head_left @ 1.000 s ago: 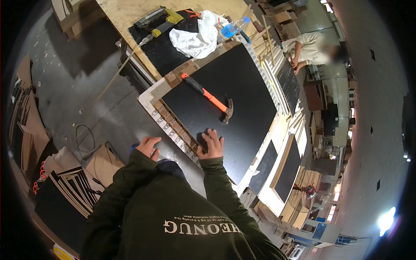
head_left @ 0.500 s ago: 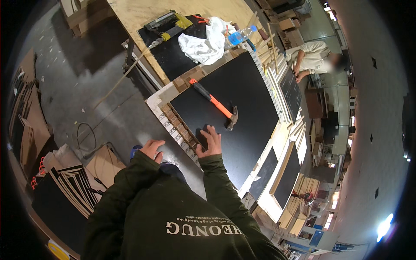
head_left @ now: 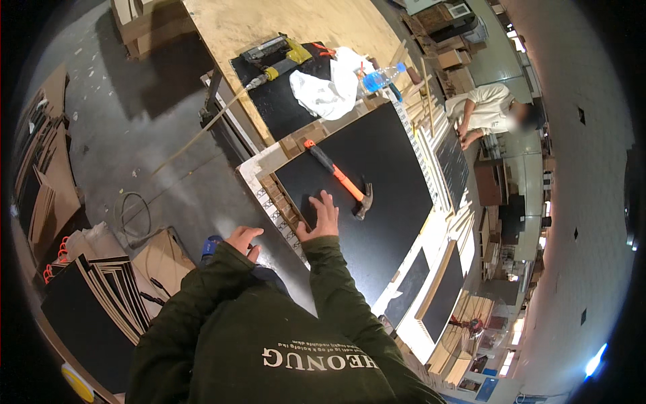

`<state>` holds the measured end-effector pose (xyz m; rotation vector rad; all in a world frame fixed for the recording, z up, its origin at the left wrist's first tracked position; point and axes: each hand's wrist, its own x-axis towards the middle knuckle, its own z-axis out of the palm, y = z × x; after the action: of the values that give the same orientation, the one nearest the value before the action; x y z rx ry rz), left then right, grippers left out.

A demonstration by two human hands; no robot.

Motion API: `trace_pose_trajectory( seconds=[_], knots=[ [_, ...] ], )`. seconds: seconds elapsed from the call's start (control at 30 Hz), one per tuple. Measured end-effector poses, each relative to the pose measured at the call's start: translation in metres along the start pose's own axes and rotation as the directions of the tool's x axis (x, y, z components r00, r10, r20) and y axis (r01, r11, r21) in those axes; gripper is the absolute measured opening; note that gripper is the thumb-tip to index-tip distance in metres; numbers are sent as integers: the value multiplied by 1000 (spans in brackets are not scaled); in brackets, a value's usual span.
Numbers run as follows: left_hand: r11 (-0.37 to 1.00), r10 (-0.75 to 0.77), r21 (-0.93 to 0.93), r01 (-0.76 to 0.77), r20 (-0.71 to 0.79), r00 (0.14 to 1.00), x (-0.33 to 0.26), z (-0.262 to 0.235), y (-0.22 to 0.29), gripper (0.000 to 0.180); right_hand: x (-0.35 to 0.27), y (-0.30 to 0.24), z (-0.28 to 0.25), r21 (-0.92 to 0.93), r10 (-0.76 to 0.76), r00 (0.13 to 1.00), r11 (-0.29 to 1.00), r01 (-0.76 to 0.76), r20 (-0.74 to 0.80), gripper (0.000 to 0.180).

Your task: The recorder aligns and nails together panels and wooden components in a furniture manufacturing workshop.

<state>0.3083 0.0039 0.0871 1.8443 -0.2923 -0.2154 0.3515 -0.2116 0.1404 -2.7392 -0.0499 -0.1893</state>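
Observation:
My right hand [head_left: 321, 219] rests with fingers spread on the near left edge of a black panel [head_left: 387, 175], its thumb by the wooden strip [head_left: 288, 207] along that edge. Off the panel to the left, my left hand [head_left: 243, 241] hovers above the floor near my body, fingers apart and holding nothing. On the panel beyond my right hand lies a claw hammer [head_left: 342, 178] with an orange and black handle, its metal head toward the right.
Behind the panel, a yellow-green nail gun [head_left: 279, 59], a white cloth [head_left: 324, 91] and a clear bottle [head_left: 383, 77] lie on the wooden table [head_left: 235, 20]. A co-worker [head_left: 488, 111] handles dark strips at the far right. Black boards [head_left: 94, 303] are stacked at lower left.
The view has shifted, so the table and panel sit lower in the picture. My right hand stays at the panel's edge and my left stays beside it, still empty. The hammer has not moved on the panel.

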Motion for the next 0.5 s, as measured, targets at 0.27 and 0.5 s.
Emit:
trace_pose_trajectory(
  seconds=[0.27, 0.5],
  knots=[
    [998, 44, 37, -42, -43, 998, -10, 0, -1, 35, 4, 5, 12, -82, -33, 999, 996, 35, 33, 62],
    [994, -107, -5, 108, 58, 993, -18, -3, 10, 36, 25, -2, 23, -66, -38, 999, 997, 37, -10, 63]
  ],
)
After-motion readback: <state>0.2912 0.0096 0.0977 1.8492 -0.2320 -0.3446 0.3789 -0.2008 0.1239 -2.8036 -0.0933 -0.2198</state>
